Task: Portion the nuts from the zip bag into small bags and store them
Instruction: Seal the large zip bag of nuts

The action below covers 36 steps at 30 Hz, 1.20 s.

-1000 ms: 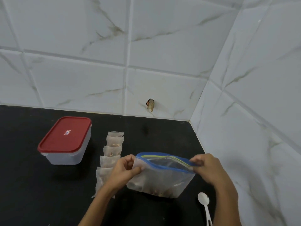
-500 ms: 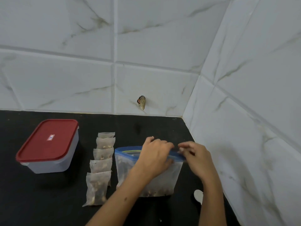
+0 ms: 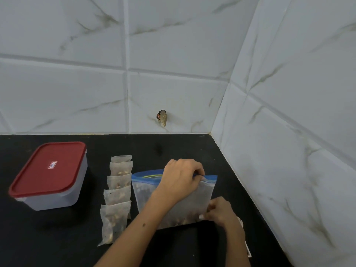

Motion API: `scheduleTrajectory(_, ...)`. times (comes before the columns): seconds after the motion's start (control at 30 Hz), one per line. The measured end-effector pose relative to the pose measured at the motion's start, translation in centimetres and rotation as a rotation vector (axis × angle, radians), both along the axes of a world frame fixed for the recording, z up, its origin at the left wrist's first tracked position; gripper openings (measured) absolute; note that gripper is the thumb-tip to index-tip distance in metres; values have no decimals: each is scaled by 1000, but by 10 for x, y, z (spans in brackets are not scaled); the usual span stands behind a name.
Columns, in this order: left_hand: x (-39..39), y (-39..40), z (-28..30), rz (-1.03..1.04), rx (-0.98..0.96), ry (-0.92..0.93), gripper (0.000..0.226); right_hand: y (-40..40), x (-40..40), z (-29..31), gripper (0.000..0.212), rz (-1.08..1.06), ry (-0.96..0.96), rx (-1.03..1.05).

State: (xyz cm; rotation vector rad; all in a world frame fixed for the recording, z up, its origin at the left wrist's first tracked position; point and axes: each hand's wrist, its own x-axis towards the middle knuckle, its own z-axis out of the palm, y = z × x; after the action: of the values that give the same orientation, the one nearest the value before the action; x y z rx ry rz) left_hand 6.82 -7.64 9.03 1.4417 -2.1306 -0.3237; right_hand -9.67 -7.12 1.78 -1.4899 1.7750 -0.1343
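Sealing step: left hand (image 3: 182, 178) pinches the zip bag (image 3: 173, 199) strip; right hand (image 3: 219, 210) pinches its near-right corner. Next: press the left remainder closed.

I see the box (image 3: 48, 176) left of the small bags (image 3: 117, 193), the zip bag (image 3: 192, 205) right; probably a spoon (image 3: 240, 222) behind my right hand (image 3: 221, 211).

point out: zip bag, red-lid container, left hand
zip bag (image 3: 194, 205): head view, on the clear front panel below the blue zip strip.
red-lid container (image 3: 48, 170): head view, on the red lid.
left hand (image 3: 181, 178): head view, on the back of the hand.
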Motion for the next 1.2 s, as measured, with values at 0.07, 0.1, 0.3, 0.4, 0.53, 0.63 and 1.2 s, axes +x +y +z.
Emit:
scheduleTrajectory(0.07, 3, -1, 2, 11, 6, 22, 12, 2, -2, -2, 10, -78, -55, -3)
scheduleTrajectory(0.1, 5, -1, 3, 7, 16, 34, 12, 4, -3, -2, 10, -103, -67, -2)
scheduleTrajectory(0.3, 10, -1, 8, -54, 108, 63, 12, 5, 3, 14, 40, -152, -152, -155)
scheduleTrajectory(0.4, 12, -1, 10, -61, 115, 72, 14, 9, 4, 49, 46, -216, -484, -428)
scheduleTrajectory(0.53, 20, 3, 16, -108, 127, 140, 28, 10, 3, 79, 29, -106, -452, -511)
scheduleTrajectory(0.63, 47, 11, 23, 13, 99, 61, 70, 9, 4, 81, 21, -170, -402, -543)
scheduleTrajectory(1.2, 100, 19, -33, 54, 258, 801, 16, 8, 72, 122, 56, 214, -19, -627)
